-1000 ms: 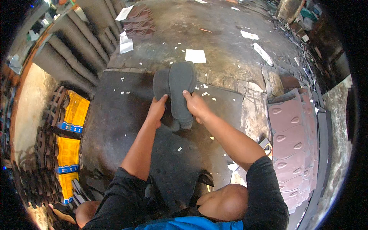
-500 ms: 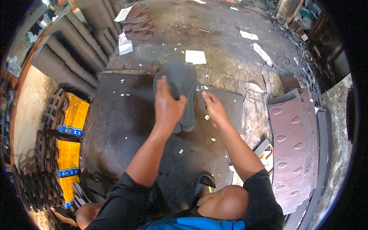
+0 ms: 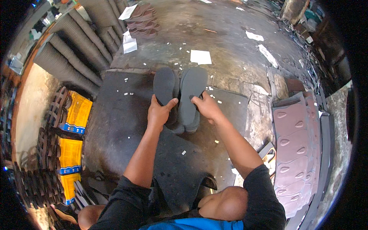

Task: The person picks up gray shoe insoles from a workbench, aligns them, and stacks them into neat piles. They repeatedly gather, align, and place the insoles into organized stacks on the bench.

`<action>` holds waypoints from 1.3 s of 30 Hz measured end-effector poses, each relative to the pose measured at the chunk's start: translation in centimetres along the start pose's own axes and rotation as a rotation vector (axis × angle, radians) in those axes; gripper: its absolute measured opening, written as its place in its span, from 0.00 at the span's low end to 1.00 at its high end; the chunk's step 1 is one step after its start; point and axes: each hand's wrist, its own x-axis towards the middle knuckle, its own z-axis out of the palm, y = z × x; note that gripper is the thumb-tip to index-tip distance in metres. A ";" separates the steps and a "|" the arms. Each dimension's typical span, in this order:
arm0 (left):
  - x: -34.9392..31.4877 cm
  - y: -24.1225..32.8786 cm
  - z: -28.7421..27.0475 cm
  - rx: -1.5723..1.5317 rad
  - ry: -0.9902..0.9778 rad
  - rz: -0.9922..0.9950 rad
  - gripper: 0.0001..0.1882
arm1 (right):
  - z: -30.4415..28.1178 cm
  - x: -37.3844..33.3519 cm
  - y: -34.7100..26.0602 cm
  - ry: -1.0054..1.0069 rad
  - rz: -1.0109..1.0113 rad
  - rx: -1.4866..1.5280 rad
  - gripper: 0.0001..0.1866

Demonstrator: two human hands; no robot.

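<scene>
**Two sole stacks now side by side on the mat**

Near edge first: our knee [image 3: 224, 201] and the torn near edge of the dark rubber mat [image 3: 126, 126] we sit on. Up the mat, our left hand [image 3: 160, 113] clamps the left sole stack [image 3: 165, 90], thumb over the top, fingers wrapped behind. Our right hand [image 3: 207, 107] pinches the near end of the right sole stack [image 3: 191, 99], fingers closed on its edge. Both stacks sit at the mat's far edge, just beside each other and about touching.

What changed: half a second ago the left hand lay flat over a single grey pile and the right hand was off it, loose on the mat. Now the pile reads as two parted stacks, one per hand. We judge this as splitting or pairing soles, mid-step. A second ago both hands were also on soles, held closer together.

Far: a white paper [image 3: 200, 56] on the concrete past the mat, brown soles [image 3: 142, 21] piled further off. Left, yellow boxes [image 3: 76, 115]; right, punched pink sheets [image 3: 295, 142].
</scene>
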 end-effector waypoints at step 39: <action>3.1 -13.8 3.7 -1.046 -0.252 -0.533 0.39 | 6.0 4.1 12.3 -0.224 0.404 0.316 0.39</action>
